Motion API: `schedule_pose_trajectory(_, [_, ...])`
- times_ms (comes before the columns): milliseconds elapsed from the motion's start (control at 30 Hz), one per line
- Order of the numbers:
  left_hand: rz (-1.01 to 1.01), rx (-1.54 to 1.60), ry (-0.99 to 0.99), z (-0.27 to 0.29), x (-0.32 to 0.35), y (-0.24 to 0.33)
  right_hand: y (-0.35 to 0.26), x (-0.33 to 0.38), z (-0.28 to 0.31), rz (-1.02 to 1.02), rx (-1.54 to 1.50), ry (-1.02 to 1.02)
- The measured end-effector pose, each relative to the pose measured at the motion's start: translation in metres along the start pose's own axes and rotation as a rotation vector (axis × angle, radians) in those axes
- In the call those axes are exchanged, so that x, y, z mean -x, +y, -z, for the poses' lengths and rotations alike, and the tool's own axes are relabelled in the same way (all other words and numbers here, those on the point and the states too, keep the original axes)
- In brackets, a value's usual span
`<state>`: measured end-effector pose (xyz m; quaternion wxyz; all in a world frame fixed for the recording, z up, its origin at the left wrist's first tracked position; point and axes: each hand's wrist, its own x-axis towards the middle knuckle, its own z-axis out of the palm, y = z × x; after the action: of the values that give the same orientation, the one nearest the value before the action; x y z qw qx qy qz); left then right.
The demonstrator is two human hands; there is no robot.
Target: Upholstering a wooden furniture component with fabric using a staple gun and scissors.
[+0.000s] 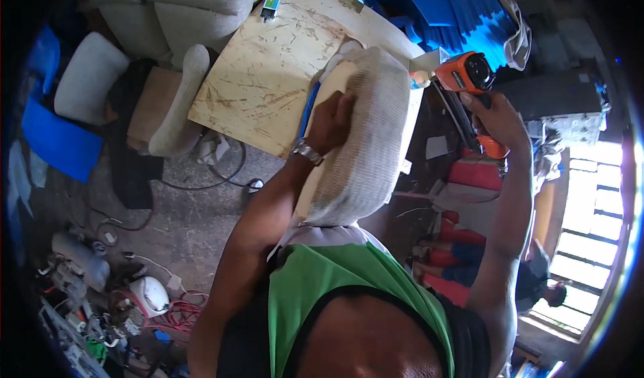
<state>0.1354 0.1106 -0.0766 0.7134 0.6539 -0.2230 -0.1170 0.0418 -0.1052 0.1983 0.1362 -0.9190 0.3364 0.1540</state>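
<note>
A long padded cushion [376,130] in beige-grey ribbed fabric stands on edge at the table in front of my body. Its pale, uncovered side faces left. My left hand [332,120], with a watch on the wrist, is closed at the cushion's left edge, its knuckles against the fabric; the fingertips are hidden. Out to the right, my right hand [498,118] is wrapped around the grip of an orange and black nail gun [464,75]. The tool is raised beside the cushion's far right side, its nose pointing left toward it. Whether the nose touches anything cannot be told.
The cushion rests by a worn plywood tabletop [268,63] with a small green box [271,4] on it. Blue foam sheets [456,16] are stacked at the far right. Sofa pieces [194,9] stand far left. Hoses and tools [151,297] litter the floor; another person [537,277] sits at right.
</note>
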Motion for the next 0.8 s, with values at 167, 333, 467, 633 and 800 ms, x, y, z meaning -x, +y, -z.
schedule_pose_trajectory(167, [0.18, 0.033, -0.041, 0.02, 0.017, 0.003, 0.147, -0.068, -0.125, 0.065, -0.252, -0.17])
schedule_pose_trajectory(333, [0.471, 0.199, 0.06, 0.017, 0.088, 0.021, 0.249, -0.108, -0.312, 0.126, -0.492, -0.33])
schedule_pose_trajectory(467, [0.487, 0.316, -0.078, 0.046, 0.137, 0.014, 0.29, -0.106, -0.386, 0.058, -0.557, -0.418])
schedule_pose_trajectory(633, [0.407, 0.185, 0.139, 0.01, 0.139, 0.051, 0.32, -0.118, -0.476, -0.225, -0.404, 0.052])
schedule_pose_trajectory(800, [0.409, 0.185, 0.25, 0.0, 0.131, 0.045, 0.345, -0.155, -0.541, -0.442, -0.59, 0.185])
